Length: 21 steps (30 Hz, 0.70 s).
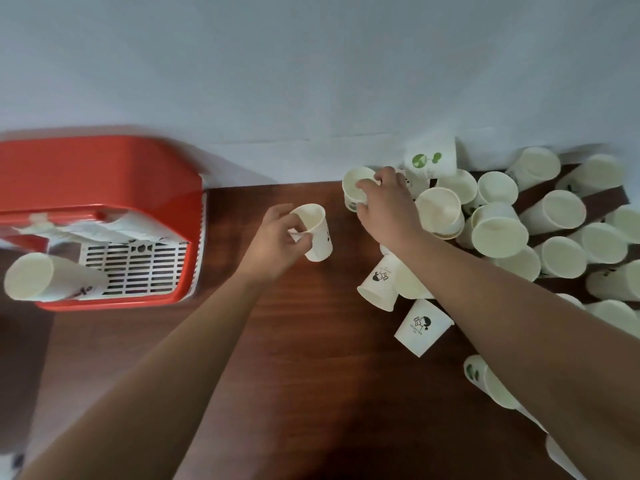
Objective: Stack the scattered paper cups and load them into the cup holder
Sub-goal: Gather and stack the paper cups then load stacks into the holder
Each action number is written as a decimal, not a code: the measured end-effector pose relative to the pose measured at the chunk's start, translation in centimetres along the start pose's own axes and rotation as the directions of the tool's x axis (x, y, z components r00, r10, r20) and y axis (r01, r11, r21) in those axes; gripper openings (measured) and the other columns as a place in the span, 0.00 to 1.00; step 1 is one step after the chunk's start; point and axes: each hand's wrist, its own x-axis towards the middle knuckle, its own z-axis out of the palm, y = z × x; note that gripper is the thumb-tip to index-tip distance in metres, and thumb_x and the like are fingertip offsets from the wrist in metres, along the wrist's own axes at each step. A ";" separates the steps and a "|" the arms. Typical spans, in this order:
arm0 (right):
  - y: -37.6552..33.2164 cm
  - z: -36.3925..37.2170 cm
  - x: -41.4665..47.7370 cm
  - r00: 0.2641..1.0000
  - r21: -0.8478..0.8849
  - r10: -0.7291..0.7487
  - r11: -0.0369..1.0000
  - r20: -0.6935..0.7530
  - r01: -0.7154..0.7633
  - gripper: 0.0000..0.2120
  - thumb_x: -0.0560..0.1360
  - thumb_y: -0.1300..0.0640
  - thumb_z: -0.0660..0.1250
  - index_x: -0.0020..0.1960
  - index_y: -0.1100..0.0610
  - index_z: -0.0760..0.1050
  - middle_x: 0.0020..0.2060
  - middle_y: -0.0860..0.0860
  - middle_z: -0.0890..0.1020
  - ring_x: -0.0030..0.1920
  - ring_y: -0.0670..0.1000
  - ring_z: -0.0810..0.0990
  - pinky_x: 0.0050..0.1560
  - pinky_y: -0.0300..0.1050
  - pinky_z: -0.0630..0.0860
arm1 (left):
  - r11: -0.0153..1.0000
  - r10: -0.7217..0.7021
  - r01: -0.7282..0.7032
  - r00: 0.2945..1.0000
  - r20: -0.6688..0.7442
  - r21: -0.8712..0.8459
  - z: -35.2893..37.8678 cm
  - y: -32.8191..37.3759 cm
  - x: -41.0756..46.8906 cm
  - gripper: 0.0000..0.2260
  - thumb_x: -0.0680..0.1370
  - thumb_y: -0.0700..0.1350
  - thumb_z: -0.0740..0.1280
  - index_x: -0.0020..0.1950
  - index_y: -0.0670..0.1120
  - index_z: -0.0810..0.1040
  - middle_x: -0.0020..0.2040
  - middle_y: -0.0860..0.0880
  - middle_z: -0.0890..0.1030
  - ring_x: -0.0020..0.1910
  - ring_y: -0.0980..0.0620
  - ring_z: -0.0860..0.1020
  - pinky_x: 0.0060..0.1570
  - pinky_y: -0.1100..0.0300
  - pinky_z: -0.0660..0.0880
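Two hands busy, head view: left hand (pixel 277 235) grips one paper cup (pixel 316 233) above mid-bench (pixel 294 358). Right hand (pixel 386 202) pinches the rim of another cup (pixel 355 188) at the near edge of the scattered pile (pixel 540 233). Red cup holder (pixel 104 174) far left, a lying cup (pixel 41 277) at its front.

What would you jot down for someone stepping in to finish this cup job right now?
Left hand: grips one cup, tilted, above the table.
Right hand: grips a second cup at the left edge of the pile.
Pile: many loose cups on the table's right, some on their sides.
Holder: red, far left; a lying cup rests at its grille.
Done: two cups picked up, not yet nested.
Left: nest them, stack the pile, load the holder.
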 end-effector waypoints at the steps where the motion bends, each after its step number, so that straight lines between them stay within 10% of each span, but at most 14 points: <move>1: -0.3 0.5 0.2 1.000 -0.040 -0.004 0.999 0.005 0.004 0.15 0.76 0.58 0.67 0.61 0.59 0.80 0.63 0.61 0.72 0.62 0.63 0.71 0.63 0.55 0.70 | 0.999 -0.038 0.038 0.999 -0.001 -0.014 -0.7 -0.5 -0.4 0.06 0.75 0.44 0.70 0.39 0.51 0.76 0.68 0.53 0.71 0.63 0.55 0.72 0.56 0.70 0.66; 8: -2.6 1.1 -1.1 0.998 -0.100 -0.045 0.994 -0.038 0.041 0.06 0.73 0.61 0.69 0.47 0.64 0.82 0.52 0.59 0.75 0.53 0.61 0.73 0.57 0.54 0.73 | 0.980 -0.098 0.080 0.991 -0.088 -0.184 -4.8 -3.5 -3.5 0.10 0.74 0.41 0.73 0.38 0.51 0.74 0.65 0.50 0.73 0.61 0.58 0.73 0.49 0.74 0.72; 14: -10.0 -1.4 -5.5 1.000 0.319 0.014 0.948 -0.006 -0.011 0.02 0.71 0.59 0.73 0.43 0.56 0.81 0.63 0.55 0.72 0.64 0.56 0.72 0.62 0.44 0.69 | 0.970 -0.078 0.045 0.988 -0.133 -0.241 -6.8 -6.7 -8.6 0.30 0.67 0.54 0.76 0.65 0.55 0.68 0.61 0.52 0.69 0.62 0.55 0.71 0.61 0.49 0.76; 21: -20.5 -3.1 -9.9 0.990 0.412 0.062 0.905 0.128 -0.110 0.05 0.73 0.56 0.72 0.48 0.54 0.81 0.64 0.51 0.75 0.63 0.51 0.74 0.55 0.36 0.65 | 0.951 -0.142 0.096 0.980 -0.142 -0.294 -13.5 -10.7 -14.9 0.39 0.68 0.55 0.78 0.75 0.56 0.65 0.65 0.51 0.63 0.67 0.52 0.68 0.69 0.48 0.72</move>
